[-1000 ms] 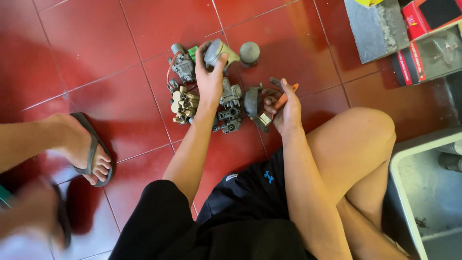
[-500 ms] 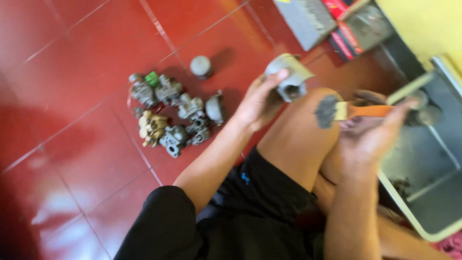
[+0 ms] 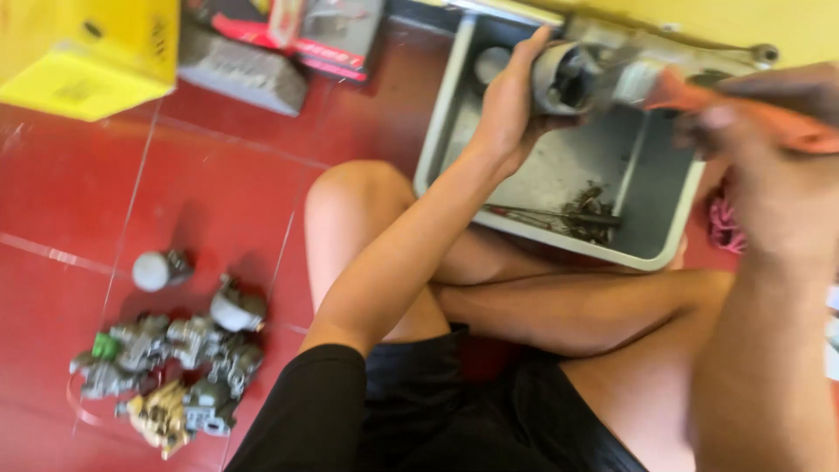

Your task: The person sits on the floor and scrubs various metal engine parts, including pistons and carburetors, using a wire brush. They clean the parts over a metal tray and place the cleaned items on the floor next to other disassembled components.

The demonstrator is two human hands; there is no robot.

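My left hand (image 3: 507, 109) grips a grey hollow metal engine part (image 3: 564, 77) and holds it over a shallow grey tray (image 3: 437, 144). My right hand (image 3: 765, 166) is shut on a brush with an orange handle (image 3: 743, 109), its head close against the metal part. The picture is blurred by motion, so the bristles are hard to make out. Dark sludge and a thin rod (image 3: 559, 214) lie on the tray bottom.
A heap of grey and brass carburettor parts (image 3: 175, 363) lies on the red tiled floor at lower left, with a round grey cap (image 3: 153, 269) beside it. A yellow box (image 3: 87, 52), a grey block (image 3: 240, 70) and a red package (image 3: 323, 35) sit at the top.
My view has swung right. Both hands carried the metal part and the brush from above my knee to over the grey tray; the parts heap now sits lower left.
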